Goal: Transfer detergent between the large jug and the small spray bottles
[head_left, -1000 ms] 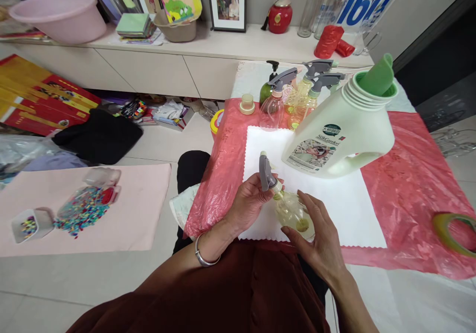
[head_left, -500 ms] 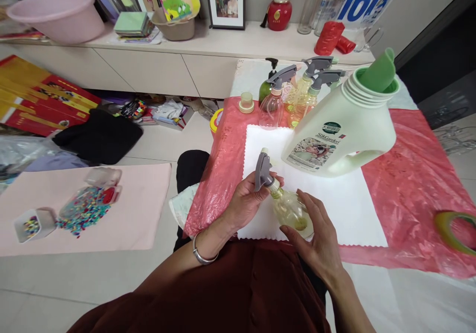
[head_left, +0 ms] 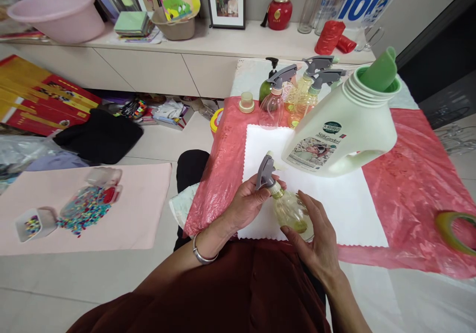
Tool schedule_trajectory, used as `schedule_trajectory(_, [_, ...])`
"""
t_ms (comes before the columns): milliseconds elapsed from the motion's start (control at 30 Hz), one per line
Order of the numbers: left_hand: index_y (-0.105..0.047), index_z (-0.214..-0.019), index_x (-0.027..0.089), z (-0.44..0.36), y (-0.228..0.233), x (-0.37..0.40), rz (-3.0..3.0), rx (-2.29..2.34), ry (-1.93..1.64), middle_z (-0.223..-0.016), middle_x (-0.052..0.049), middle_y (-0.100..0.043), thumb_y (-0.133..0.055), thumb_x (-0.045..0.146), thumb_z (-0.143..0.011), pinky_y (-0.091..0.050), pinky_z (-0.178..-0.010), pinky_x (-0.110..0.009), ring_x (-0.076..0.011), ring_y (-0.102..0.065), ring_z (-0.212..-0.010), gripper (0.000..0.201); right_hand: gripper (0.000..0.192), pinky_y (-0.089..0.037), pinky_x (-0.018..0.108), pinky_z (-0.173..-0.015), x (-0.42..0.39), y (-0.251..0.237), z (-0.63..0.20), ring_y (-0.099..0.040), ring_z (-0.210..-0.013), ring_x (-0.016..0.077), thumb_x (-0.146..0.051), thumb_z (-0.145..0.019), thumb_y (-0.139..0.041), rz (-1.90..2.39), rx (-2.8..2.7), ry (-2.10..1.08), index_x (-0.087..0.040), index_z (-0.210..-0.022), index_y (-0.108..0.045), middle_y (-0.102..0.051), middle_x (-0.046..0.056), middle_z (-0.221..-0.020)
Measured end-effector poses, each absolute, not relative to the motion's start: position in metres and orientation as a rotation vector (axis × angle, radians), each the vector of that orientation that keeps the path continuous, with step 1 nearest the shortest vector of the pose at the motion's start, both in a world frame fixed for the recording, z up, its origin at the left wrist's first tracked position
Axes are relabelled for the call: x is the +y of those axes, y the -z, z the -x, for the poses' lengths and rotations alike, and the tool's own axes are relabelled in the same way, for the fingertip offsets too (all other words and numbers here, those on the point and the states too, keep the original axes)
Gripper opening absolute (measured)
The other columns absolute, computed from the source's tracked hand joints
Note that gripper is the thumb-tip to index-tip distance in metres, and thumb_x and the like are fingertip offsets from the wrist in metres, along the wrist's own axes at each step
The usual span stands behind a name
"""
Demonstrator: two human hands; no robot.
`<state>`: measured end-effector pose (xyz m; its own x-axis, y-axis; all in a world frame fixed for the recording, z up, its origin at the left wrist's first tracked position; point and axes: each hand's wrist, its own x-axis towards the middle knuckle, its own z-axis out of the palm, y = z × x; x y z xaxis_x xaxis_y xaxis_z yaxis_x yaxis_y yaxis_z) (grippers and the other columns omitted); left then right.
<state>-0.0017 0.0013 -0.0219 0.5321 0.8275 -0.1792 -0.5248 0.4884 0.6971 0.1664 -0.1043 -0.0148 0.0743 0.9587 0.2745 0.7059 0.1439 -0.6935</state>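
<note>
A small clear spray bottle (head_left: 288, 209) with pale yellow liquid sits tilted over a white cloth (head_left: 334, 204). My left hand (head_left: 247, 201) grips its grey trigger head (head_left: 265, 172) at the neck. My right hand (head_left: 316, 238) cups the bottle's round body from the right and below. Just behind stands a large cream detergent jug (head_left: 342, 129) with a green funnel (head_left: 379, 70) in its mouth.
Several more spray bottles (head_left: 293, 97) and a small cap (head_left: 246, 102) stand at the far edge of the red plastic sheet (head_left: 409, 174). A tape roll (head_left: 455, 229) lies at right. On the floor at left a pink mat (head_left: 122, 209) holds bead containers (head_left: 87, 201).
The grey trigger head has turned in my left hand, its nozzle now pointing more to the right. My right hand has stayed on the bottle's body.
</note>
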Motion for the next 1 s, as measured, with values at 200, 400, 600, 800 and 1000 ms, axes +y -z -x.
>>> schedule_trajectory(200, [-0.074, -0.106, 0.020, 0.001, 0.024, 0.001, -0.635, 0.537, -0.854, -0.099, -0.008, -0.075, -0.088, 0.042, -0.073, -0.040, -0.103, -0.041, -0.0267, -0.067, -0.110, 0.042, 0.064, -0.053, 0.046, -0.099, -0.105, 0.016, -0.162, -0.053, -0.122, 0.0285, -0.046, -0.098, -0.062, 1.629, -1.672, -0.410, -0.024, -0.153, -0.039, -0.048, 0.012, -0.137])
schedule_trajectory(400, [-0.075, -0.108, 0.020, 0.001, 0.024, -0.001, -0.613, 0.537, -0.838, -0.099, -0.008, -0.076, -0.086, 0.041, -0.075, -0.040, -0.106, -0.042, -0.0271, -0.067, -0.113, 0.040, 0.063, -0.053, 0.048, -0.099, -0.103, 0.017, -0.159, -0.053, -0.121, 0.0290, -0.044, -0.098, -0.063, 1.610, -1.667, -0.375, -0.023, -0.153, -0.039, -0.048, 0.013, -0.137])
schedule_trajectory(600, [-0.073, -0.110, 0.019, -0.001, 0.022, -0.006, -0.530, 0.523, -0.849, -0.104, -0.009, -0.076, -0.086, 0.045, -0.075, -0.043, -0.106, -0.044, -0.0292, -0.067, -0.116, 0.046, 0.063, -0.052, 0.049, -0.099, -0.103, 0.016, -0.155, -0.052, -0.122, 0.0299, -0.042, -0.098, -0.063, 1.629, -1.655, -0.297, -0.023, -0.153, -0.039, -0.048, 0.013, -0.138])
schedule_trajectory(800, [-0.074, -0.103, 0.019, -0.003, 0.024, -0.005, -0.503, 0.539, -0.904, -0.101, -0.007, -0.076, -0.091, 0.041, -0.069, -0.047, -0.102, -0.041, -0.0266, -0.070, -0.109, 0.044, 0.062, -0.051, 0.049, -0.100, -0.103, 0.016, -0.152, -0.052, -0.122, 0.0300, -0.041, -0.098, -0.063, 1.618, -1.660, -0.282, -0.021, -0.151, -0.041, -0.048, 0.014, -0.137])
schedule_trajectory(1000, [-0.074, -0.107, 0.020, 0.002, 0.026, -0.001, -0.511, 0.466, -0.837, -0.107, -0.007, -0.077, -0.089, 0.039, -0.072, -0.046, -0.102, -0.041, -0.0272, -0.069, -0.116, 0.042, 0.059, -0.053, 0.043, -0.097, -0.105, 0.017, -0.155, -0.057, -0.116, 0.0260, -0.044, -0.097, -0.065, 1.603, -1.594, -0.456, -0.023, -0.148, -0.045, -0.052, 0.010, -0.135])
